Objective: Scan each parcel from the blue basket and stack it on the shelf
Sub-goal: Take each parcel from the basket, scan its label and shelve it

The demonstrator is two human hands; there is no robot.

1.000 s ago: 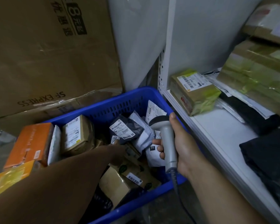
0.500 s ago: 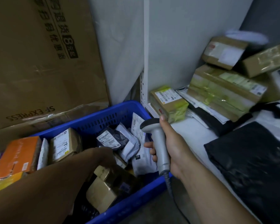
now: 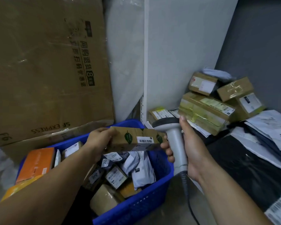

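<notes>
Fingers of our left hand (image 3: pixel 100 142) curl round one end of a brown box (image 3: pixel 136 138), held above the blue basket (image 3: pixel 136 207). Our right hand (image 3: pixel 191 153) grips the scanner (image 3: pixel 175 143) by its handle, over the basket's right rim.

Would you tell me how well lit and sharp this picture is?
Head view: dim, flat light; tape glare on the big carton; the black bag sinks into shadow; the label on the parcel in the left hand is soft.
</notes>
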